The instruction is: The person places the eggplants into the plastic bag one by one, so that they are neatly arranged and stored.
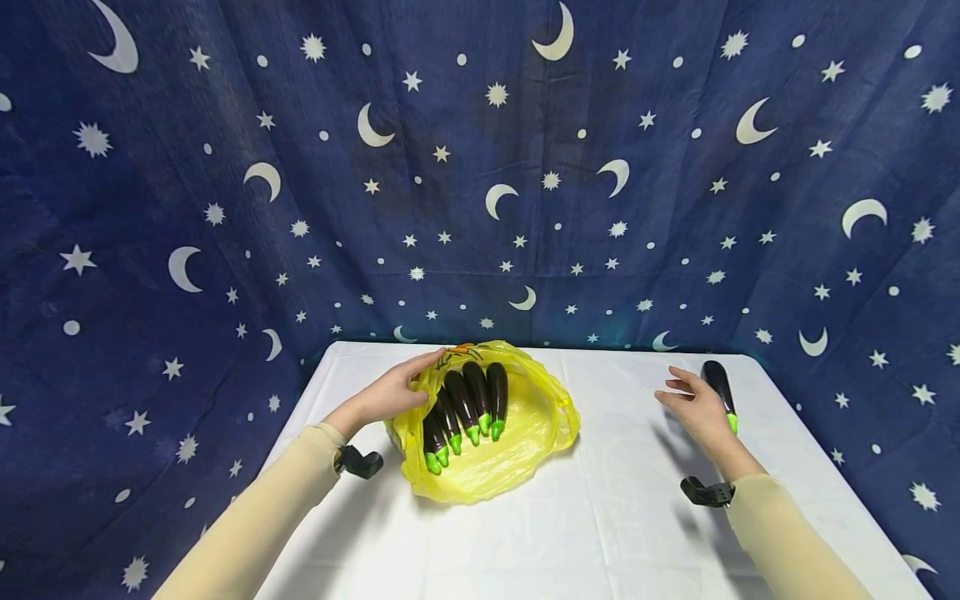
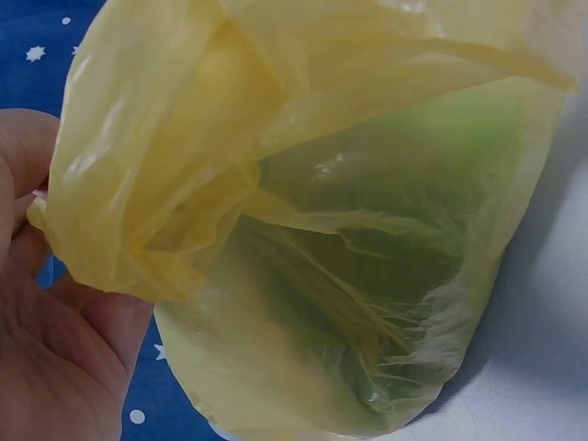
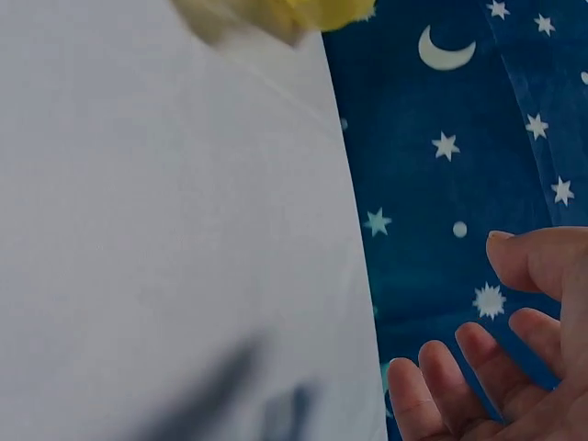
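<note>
A yellow plastic bag [image 1: 517, 467] lies on the table with its mouth spread toward me. Inside, at its left, several dark purple eggplants [image 1: 461, 400] lie side by side, green stem ends toward me. My left hand [image 1: 396, 392] holds the bag's left rim; in the left wrist view, a bit of yellow film [image 2: 39, 213] pokes out between the fingers. At the far right another eggplant [image 1: 717, 382] lies on the table, partly hidden behind my right hand [image 1: 703, 410]. That hand hovers over the cloth, fingers spread and bent a little, holding nothing.
A white cloth [image 1: 630, 517] covers the table. Behind and at both sides hangs a dark blue curtain [image 1: 555, 242] with moons and stars, close to the table's edges. Each wrist wears a black camera mount, such as the right one [image 1: 707, 493].
</note>
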Action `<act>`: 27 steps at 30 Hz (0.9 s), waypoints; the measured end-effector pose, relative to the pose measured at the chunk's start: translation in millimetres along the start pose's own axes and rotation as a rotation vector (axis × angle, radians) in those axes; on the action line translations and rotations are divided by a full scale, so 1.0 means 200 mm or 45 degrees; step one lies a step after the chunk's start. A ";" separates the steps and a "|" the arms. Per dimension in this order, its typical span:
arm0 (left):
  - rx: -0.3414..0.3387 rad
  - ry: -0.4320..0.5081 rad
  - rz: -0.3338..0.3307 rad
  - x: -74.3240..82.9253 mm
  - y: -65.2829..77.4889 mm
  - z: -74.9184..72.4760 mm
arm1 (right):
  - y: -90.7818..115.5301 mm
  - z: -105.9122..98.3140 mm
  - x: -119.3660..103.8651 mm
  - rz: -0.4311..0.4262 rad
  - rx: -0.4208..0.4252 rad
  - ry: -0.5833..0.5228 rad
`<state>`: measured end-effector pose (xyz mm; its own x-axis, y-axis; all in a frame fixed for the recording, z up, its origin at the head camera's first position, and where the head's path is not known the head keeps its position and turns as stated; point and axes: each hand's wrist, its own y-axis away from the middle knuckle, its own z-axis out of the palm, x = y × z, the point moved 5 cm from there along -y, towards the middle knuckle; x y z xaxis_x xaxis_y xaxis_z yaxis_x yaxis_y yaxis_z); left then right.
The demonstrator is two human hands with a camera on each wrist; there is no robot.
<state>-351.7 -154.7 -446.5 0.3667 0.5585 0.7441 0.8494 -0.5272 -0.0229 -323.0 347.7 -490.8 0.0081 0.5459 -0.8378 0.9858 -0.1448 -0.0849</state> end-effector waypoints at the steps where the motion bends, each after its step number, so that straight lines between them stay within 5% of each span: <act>1: -0.001 0.000 0.000 0.00 0.00 0.00 | 0.00 -0.01 0.01 0.005 0.000 0.008; 11: -0.008 0.011 0.014 0.02 0.01 0.00 | -0.03 -0.14 0.12 0.103 -0.024 0.021; 27: -0.008 -0.004 0.002 0.02 0.01 -0.01 | -0.09 -0.33 0.26 0.331 0.117 0.093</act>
<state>-348.5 -155.0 -441.1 0.3690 0.5598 0.7420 0.8467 -0.5317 -0.0199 -329.9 433.7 -497.2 0.2738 0.5381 -0.7971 0.9298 -0.3601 0.0763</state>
